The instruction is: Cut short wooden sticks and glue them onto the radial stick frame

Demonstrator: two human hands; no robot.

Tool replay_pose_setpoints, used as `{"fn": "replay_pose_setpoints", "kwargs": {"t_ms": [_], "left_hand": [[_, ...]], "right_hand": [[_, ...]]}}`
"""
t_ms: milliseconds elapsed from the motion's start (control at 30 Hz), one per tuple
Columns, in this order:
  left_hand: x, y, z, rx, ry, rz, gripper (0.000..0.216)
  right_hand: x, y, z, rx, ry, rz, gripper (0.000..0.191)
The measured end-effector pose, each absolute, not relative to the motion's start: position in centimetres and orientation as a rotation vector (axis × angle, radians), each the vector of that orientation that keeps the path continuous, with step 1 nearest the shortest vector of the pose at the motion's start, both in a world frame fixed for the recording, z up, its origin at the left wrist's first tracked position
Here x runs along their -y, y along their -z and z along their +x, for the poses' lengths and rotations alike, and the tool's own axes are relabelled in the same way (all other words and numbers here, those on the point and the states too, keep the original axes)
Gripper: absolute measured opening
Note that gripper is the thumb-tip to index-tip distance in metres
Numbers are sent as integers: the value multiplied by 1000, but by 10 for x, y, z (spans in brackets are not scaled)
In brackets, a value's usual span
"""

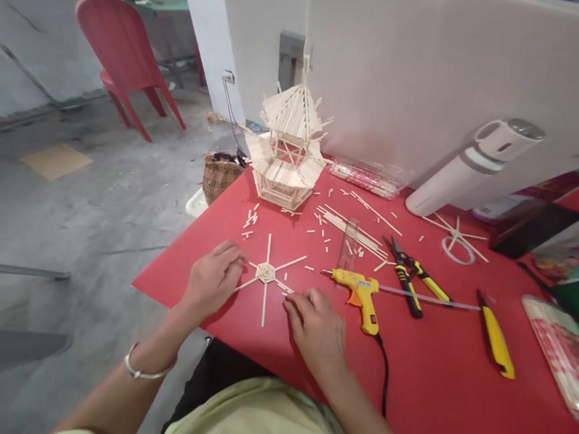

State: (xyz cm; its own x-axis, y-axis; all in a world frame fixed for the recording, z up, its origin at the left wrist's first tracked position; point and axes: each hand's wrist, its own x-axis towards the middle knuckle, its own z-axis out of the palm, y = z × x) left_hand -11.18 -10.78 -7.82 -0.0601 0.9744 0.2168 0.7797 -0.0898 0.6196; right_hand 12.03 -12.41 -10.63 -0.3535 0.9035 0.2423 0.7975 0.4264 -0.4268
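A six-armed star of thin wooden sticks (265, 273), with small rings of stick pieces around its centre, lies flat on the red tabletop. My left hand (215, 275) is at its left side, fingers curled beside the ends of two arms; what they hold, if anything, is hidden. At the lower right arm, my right hand (316, 323) has thumb and forefinger pinched at a short stick piece (285, 294). A yellow glue gun (361, 293) with a clear glue stick in its back lies to the right of the star, its nozzle pointing left.
Behind stands a stick pagoda model (289, 150). Cut sticks (353, 232), a clear ruler (348, 245), cutting pliers (410, 276) and a yellow utility knife (495, 337) lie rightward. Farther off are a second stick star (456, 233), a white flask (468, 167) and packed sticks (562, 355).
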Motion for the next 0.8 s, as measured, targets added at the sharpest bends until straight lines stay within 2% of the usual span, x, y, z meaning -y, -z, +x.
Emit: {"fn": "replay_pose_setpoints", "kwargs": {"t_ms": [300,433,567,667,800], "left_hand": [[146,79,-99,-1886,-914,1797,20],[159,80,-82,-1811,-971,1485,18],[165,85,-58,-1456,-1062,807,32],[165,91,-44,-1311,-1149,506,41],[166,92,-37,-1276,-1234,370,43]], "right_hand": [[118,112,105,2336,-239,-1524,16],[120,104,104,2170,-487,-1441,18],[126,93,101,1947,-834,-1237,17],[132,89,94,1924,-899,-1191,19],[138,90,88,1955,-860,-1158,22]]}}
